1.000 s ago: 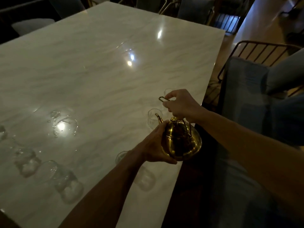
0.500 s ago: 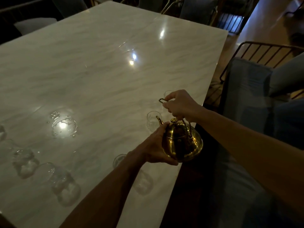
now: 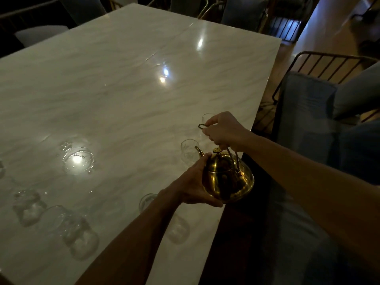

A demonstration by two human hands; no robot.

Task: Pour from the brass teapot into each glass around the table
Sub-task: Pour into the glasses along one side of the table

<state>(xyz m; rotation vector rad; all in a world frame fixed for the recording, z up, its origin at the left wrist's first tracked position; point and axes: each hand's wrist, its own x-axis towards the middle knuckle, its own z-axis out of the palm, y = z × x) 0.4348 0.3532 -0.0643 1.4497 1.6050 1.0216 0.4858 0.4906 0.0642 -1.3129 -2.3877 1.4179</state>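
The brass teapot [image 3: 227, 178] hangs just over the right edge of the white marble table [image 3: 123, 89]. My right hand [image 3: 225, 130] grips its wire handle from above. My left hand [image 3: 192, 185] cups the pot's left side and underside. The curved spout points left toward a clear glass [image 3: 188, 152] standing right beside it. A second glass [image 3: 206, 117] shows partly behind my right hand. Another glass [image 3: 146, 201] is half hidden under my left forearm. More clear glasses [image 3: 28, 206] [image 3: 80, 233] stand near the table's front left.
A puddle of water [image 3: 77, 159] glints on the table left of centre. A blue-cushioned chair with a metal back [image 3: 308, 112] stands close to the right edge. More chairs [image 3: 243, 12] line the far side. A glass [image 3: 177, 230] stands near the front right edge.
The teapot has barely shifted, staying tipped slightly toward the nearby glass. Both hands keep the same hold.
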